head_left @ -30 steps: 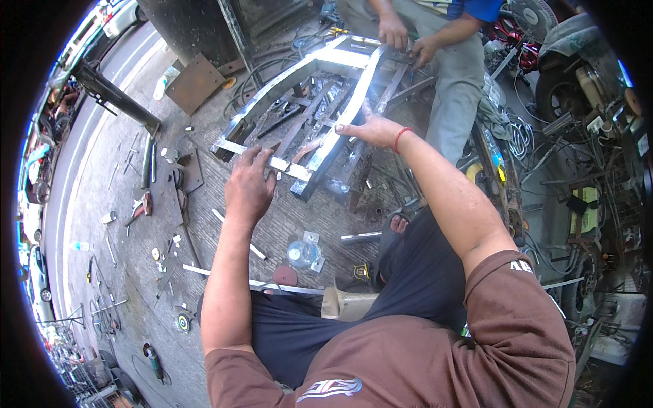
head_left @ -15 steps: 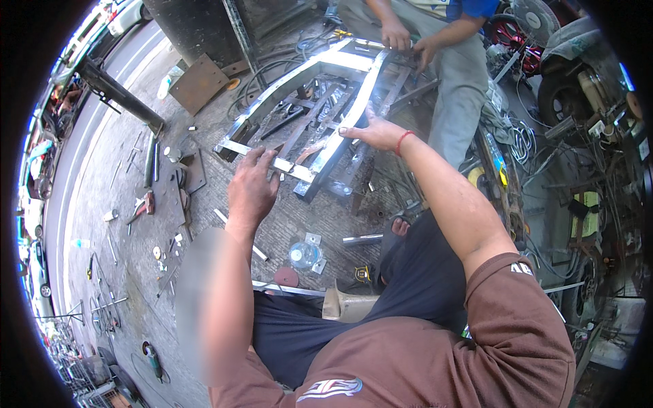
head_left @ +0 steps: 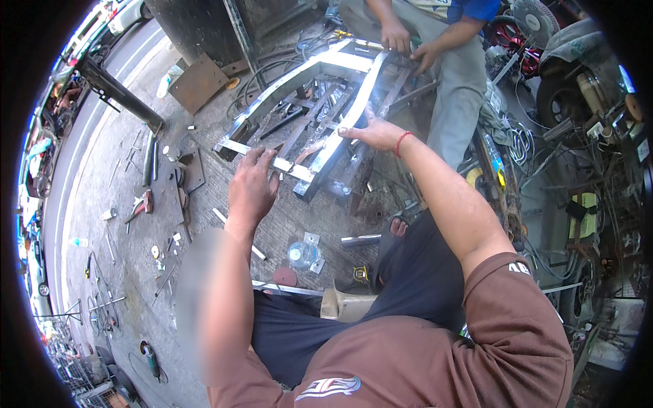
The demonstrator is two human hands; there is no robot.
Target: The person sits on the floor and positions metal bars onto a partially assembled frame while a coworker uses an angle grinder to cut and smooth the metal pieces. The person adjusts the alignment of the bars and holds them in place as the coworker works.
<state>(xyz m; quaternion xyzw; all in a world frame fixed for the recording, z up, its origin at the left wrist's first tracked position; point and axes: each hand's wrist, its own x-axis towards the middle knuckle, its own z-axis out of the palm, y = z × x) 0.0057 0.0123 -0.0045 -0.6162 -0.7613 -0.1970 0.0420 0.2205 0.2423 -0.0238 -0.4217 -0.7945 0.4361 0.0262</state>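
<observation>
A bright silver metal frame (head_left: 362,97), made of welded square bars with curved side rails, stands in front of me above the ground. My left hand (head_left: 252,185) grips its near crossbar, fingers over the top and thumb on my side. Farther right, my right hand (head_left: 378,132) holds the right side rail, thumb on top and fingers partly hidden behind it. At the far right corner of the frame, another person's hands (head_left: 396,38) are close to the metal; what they hold is too small to make out.
Between my knees and the frame lie a clear round plastic container (head_left: 303,255), a reddish abrasive disc (head_left: 285,275) and a tape measure (head_left: 361,274). An angle grinder (head_left: 150,360) and a red-handled tool (head_left: 142,206) lie on the left. A rusty plate (head_left: 198,84) leans near a dark drum (head_left: 190,30).
</observation>
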